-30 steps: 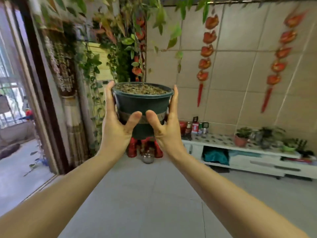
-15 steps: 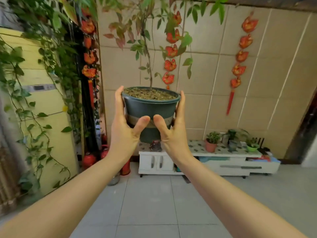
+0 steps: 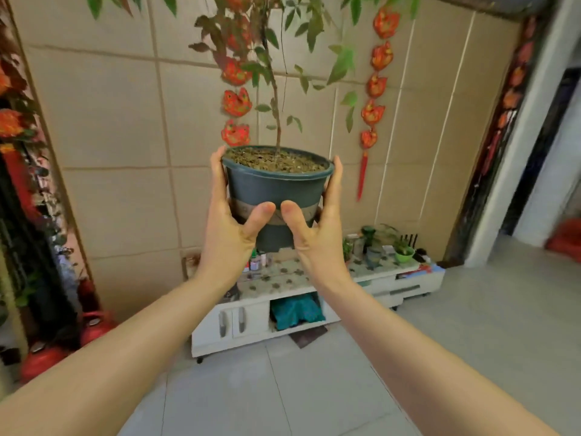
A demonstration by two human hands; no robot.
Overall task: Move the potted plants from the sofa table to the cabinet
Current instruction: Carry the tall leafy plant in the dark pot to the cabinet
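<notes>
Dark green plastic filled both palms: the left hand (image 3: 231,225) and right hand (image 3: 316,229) clasped the potted plant (image 3: 276,190) from either side at frame centre, thumbs pressed on its front, likely to steady the tall stem. Below and behind stood the white cabinet (image 3: 283,309), presumably its destination.

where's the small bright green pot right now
In the head view, the green pot sits toward the right end of the low white cabinet, among other small plants, lower right of the dark pot held in both hands.
</notes>
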